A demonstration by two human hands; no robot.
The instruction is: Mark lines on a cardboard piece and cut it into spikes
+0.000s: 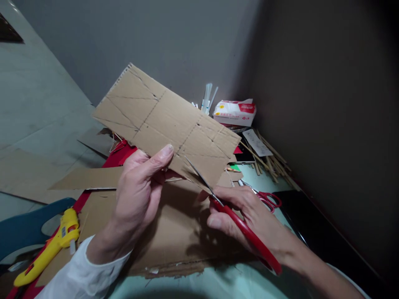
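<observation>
The left hand (140, 182) pinches the lower long edge of a cardboard piece (165, 120), thumb flat on the marked face, the other fingers curled behind. The right hand (246, 207) wraps its fingers around the red handle of a pair of scissors (246, 232); how far its fingertips close under the handle I cannot tell. The blades cross the same lower edge near its right end, one lying over the face with its tip pointing up and left. The hands stand apart, with a stretch of edge between them.

The piece is held up and tilted, its upper left corner in front of the grey wall (156, 33); its right end has a notched edge. Beneath the hands is open height above a large cardboard sheet (181, 245), whose ragged front edge lies on the pale green table (174, 288).

Just beyond the right hand are other red scissors (271, 200), then wooden sticks (274, 162) and a tissue pack (235, 112) by the wall. A yellow glue gun (65, 232) lies left of the left forearm.
</observation>
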